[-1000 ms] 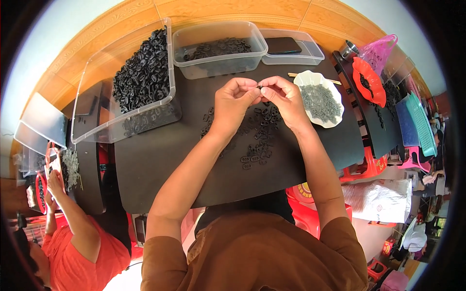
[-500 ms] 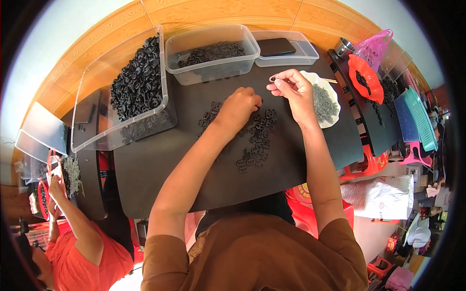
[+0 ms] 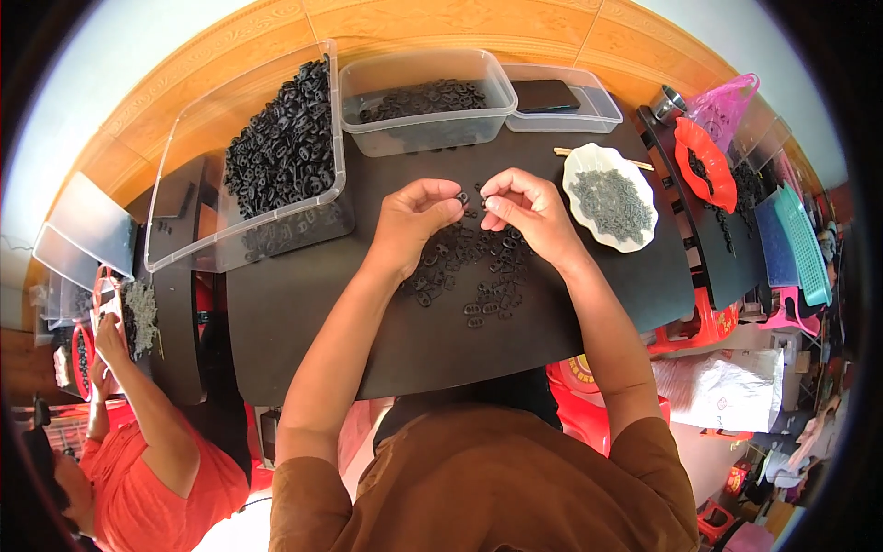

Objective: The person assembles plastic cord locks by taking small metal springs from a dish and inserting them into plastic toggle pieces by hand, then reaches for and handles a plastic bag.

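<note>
Above the black tabletop (image 3: 313, 313), my two hands are close together with fingertips almost meeting. My left hand (image 3: 411, 224) pinches a small black plastic piece (image 3: 463, 197) between thumb and forefinger. Between the fingertips of my right hand (image 3: 532, 212) is another small dark piece (image 3: 484, 203), mostly hidden. Below the hands lies a loose pile of black oval plastic pieces (image 3: 480, 276), some showing holes. Just right of my right hand stands a white scalloped dish (image 3: 647, 228) holding many tiny grey pieces (image 3: 610, 204).
At the back stand a large clear bin (image 3: 340, 175) heaped with black pieces, a smaller clear tub (image 3: 395, 138) and a shallow lid with a dark phone (image 3: 546, 96). Chopsticks (image 3: 635, 164) lie by the dish. A red bowl (image 3: 722, 184) is further right. A co-worker (image 3: 161, 469) sits at left.
My left hand has lifted from the pile with a black piece in its fingertips. My right hand has moved left, away from the dish, toward it. The view has shifted slightly.
</note>
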`<state>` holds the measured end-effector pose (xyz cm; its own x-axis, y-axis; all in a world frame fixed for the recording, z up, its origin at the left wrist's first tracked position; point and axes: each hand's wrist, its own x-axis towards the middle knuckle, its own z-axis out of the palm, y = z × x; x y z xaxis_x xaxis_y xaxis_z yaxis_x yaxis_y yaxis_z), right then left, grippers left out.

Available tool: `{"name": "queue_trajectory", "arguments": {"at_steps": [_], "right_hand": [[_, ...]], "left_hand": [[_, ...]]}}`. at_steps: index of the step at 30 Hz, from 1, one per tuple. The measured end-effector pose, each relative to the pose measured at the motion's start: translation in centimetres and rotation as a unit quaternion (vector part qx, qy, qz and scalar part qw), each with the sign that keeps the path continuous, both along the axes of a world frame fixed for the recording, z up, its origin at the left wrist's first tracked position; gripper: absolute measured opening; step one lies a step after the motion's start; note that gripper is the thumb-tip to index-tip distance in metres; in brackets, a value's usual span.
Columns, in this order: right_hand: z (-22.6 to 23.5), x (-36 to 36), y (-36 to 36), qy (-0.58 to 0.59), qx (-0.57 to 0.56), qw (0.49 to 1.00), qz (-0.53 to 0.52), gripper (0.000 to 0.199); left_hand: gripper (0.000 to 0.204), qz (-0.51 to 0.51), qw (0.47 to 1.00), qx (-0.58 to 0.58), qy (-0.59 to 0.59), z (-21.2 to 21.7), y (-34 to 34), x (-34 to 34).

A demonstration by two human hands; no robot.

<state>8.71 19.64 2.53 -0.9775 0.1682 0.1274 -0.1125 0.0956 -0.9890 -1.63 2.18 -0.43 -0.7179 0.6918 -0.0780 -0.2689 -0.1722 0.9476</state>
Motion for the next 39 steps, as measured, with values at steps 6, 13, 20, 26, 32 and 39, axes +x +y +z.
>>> {"name": "queue_trajectory", "arguments": {"at_steps": [6, 13, 20, 26, 32, 39], "right_hand": [[0.0, 0.1, -1.1, 0.003, -0.007, 1.0, 0.012, 0.009], [0.3, 0.1, -1.4, 0.002, -0.006, 1.0, 0.021, 0.007], [0.3, 0.2, -1.4, 0.005, -0.004, 1.0, 0.023, 0.006], [0.4, 0.2, -1.4, 0.009, 0.004, 1.0, 0.021, 0.006], [0.4, 0.3, -1.2, 0.0, 0.034, 0.999, 0.017, 0.006], [0.5, 0.5, -1.0, -0.002, 0.069, 0.998, 0.011, 0.007]], "left_hand": [[0.023, -0.009, 0.984, 0.113, -0.135, -0.1, -0.5, 0.3], [0.024, -0.021, 0.982, 0.105, -0.157, 0.3, -0.5, 0.5], [0.023, -0.02, 0.982, 0.107, -0.153, 0.3, -0.5, 0.7], [0.022, -0.027, 0.985, 0.105, -0.137, 0.3, -0.4, 0.8], [0.019, -0.018, 0.993, 0.071, -0.09, 0.5, -0.4, 1.0], [0.02, -0.023, 0.999, 0.046, 0.007, 0.6, -0.3, 1.1]]}}
